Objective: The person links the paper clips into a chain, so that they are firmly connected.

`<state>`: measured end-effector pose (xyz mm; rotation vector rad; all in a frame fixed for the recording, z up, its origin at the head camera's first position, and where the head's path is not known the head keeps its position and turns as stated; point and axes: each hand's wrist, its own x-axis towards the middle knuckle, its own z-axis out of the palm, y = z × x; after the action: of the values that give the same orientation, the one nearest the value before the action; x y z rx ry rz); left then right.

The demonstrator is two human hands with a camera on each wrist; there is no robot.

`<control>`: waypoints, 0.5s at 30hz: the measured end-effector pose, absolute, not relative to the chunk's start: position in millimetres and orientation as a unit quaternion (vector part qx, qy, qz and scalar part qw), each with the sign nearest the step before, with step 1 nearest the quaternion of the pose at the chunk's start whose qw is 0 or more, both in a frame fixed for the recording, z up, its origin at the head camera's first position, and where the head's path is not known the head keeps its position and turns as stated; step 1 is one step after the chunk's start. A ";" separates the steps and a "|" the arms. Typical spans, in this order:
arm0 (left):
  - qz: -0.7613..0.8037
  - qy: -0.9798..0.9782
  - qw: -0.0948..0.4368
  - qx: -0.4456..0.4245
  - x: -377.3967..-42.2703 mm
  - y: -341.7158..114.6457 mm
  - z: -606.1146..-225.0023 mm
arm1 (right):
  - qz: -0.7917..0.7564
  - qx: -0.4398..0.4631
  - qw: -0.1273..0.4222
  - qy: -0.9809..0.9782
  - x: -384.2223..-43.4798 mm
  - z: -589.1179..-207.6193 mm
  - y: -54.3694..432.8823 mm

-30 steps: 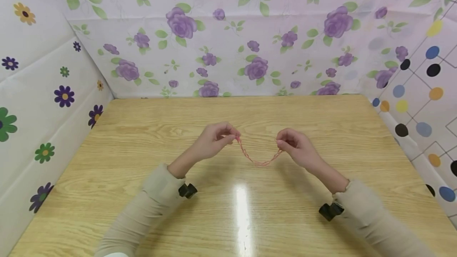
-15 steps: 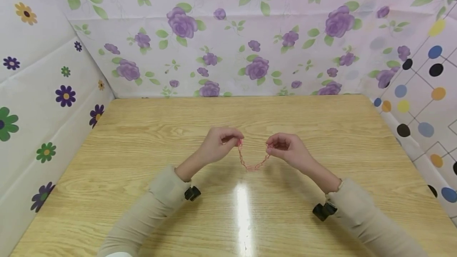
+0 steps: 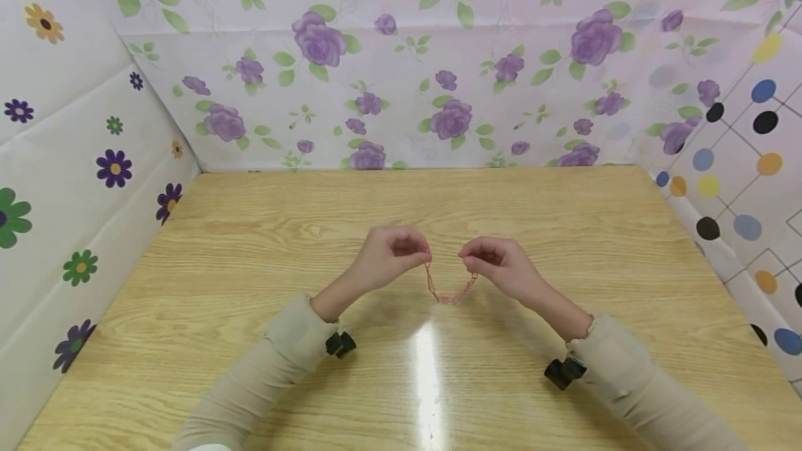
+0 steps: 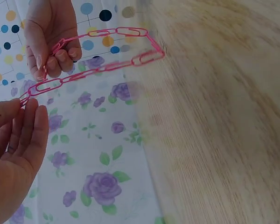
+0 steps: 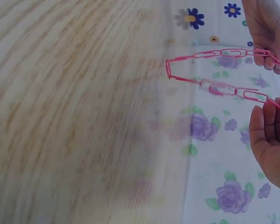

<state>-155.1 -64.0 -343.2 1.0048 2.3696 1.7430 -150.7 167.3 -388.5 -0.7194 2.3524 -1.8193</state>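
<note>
A chain of pink paper clips (image 3: 447,299) hangs in a U between the two hands, over the wooden table. Its left end is pinched between thumb and fingertips of my left hand (image 3: 391,256). My right hand (image 3: 506,268) pinches the other end the same way, a short gap to the right. Seen from the left wrist, the linked clips (image 4: 102,32) stretch away from both hands and turn back at a bend. In the right wrist view the chain (image 5: 231,53) shows the same loop, with my right fingers (image 5: 256,123) at its nearer end.
The wooden table (image 3: 282,214) spans the space below the hands. Behind it rises a sheet with purple roses (image 3: 447,120). A flowered sheet (image 3: 81,159) stands at the left and a dotted one (image 3: 745,193) at the right. Black wrist cameras (image 3: 340,344) sit by the cuffs.
Both hands have come nearer each other, the right one moving left and the left one slightly right. The hanging chain now makes a narrower, slightly lower loop.
</note>
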 end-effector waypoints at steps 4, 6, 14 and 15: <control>0.562 0.750 0.041 0.346 -155.8 -64.5 -344.4 | -0.593 -0.224 0.045 0.772 -150.6 -390.0 167.7; 0.563 0.739 0.048 0.366 -156.8 -64.4 -346.0 | -0.590 -0.215 0.048 0.776 -150.3 -390.2 168.1; 0.500 0.756 -0.013 0.423 -170.6 -66.9 -369.9 | -0.589 -0.204 0.061 0.779 -149.3 -386.8 169.7; 0.495 0.758 -0.016 0.426 -172.3 -67.4 -372.9 | -0.587 -0.206 0.059 0.781 -149.3 -386.1 169.8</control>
<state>-172.3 -67.4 -372.9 1.3510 2.4046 1.5705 -149.3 169.8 -386.1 -0.6233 2.3651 -1.7764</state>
